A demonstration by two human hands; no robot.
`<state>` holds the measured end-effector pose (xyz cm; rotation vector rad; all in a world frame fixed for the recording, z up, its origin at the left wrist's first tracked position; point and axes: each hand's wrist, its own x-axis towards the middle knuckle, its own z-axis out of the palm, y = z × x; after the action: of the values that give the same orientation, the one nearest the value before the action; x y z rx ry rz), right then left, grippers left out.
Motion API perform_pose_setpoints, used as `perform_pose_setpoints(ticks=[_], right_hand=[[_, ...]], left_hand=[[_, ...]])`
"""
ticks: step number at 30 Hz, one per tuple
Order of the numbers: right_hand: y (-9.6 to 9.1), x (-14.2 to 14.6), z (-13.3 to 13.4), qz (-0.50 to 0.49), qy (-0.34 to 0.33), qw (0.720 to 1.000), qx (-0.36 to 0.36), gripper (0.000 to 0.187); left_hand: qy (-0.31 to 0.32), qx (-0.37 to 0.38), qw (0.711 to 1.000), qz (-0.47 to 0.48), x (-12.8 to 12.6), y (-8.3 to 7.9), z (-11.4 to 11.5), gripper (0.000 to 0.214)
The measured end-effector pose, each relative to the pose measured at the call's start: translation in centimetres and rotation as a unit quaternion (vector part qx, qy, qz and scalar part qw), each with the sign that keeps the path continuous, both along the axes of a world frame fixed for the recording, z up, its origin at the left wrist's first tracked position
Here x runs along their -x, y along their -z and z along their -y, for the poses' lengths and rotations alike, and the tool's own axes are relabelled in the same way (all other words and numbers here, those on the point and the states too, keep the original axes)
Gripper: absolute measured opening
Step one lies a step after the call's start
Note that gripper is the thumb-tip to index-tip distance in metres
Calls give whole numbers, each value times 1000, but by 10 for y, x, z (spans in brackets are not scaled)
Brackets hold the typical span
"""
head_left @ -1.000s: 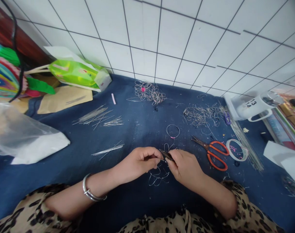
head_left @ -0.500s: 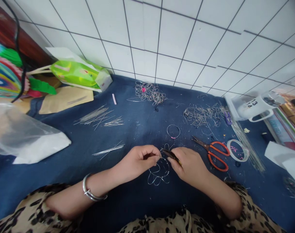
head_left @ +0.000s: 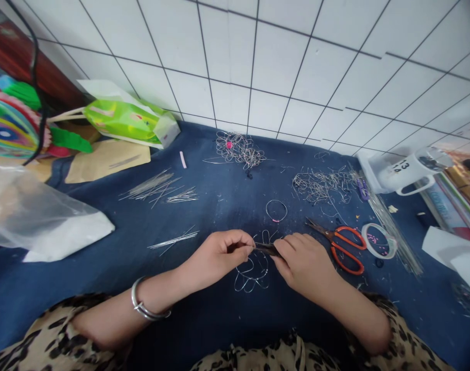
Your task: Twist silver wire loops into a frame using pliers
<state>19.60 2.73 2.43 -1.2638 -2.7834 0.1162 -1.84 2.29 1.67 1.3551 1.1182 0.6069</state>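
Silver wire is pinched at its top between the thumb and forefinger of the left hand (head_left: 218, 255), whose other fingers are curled in. From that pinch the looped wire shape (head_left: 253, 272) hangs down in the gap between the two hands, just over the blue cloth (head_left: 103, 226). The right hand (head_left: 305, 260) is closed round small dark pliers (head_left: 266, 249), knuckles up. Half a second ago the pliers slanted up and away from the left fingertips. Now they lie nearly level, with their tip right at the left hand's pinch. The right wrist has rolled over and the wire shape has come up a little with both hands. I take this as a twist or bend being worked into the wire at the pinch, not a let-go, since both grips look firm.

Just beyond the hands lies a small wire ring (head_left: 276, 210) with a pink bead or two. To the right are the orange-handled scissors (head_left: 341, 245), blades slightly apart, and a clear round lid (head_left: 378, 240) holding pink beads. Left of the hands is a bundle of straight wires (head_left: 173, 240). Farther back lie a wire tangle (head_left: 238, 148) and a heap of cut ends (head_left: 319, 184). A white mug (head_left: 406, 172) lies on its side at the far right
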Motion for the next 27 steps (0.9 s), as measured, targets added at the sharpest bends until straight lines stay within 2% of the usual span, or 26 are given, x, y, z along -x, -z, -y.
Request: perform_pose_setpoints(ticks=[11, 27], right_hand=[[-4, 2, 0, 31, -11, 999, -12, 13], [8, 3, 4, -39, 31, 997, 66, 18]], left_hand=[[36, -22, 999, -29, -2, -1, 0, 14], [34, 27, 999, 10, -1, -2, 0, 17]])
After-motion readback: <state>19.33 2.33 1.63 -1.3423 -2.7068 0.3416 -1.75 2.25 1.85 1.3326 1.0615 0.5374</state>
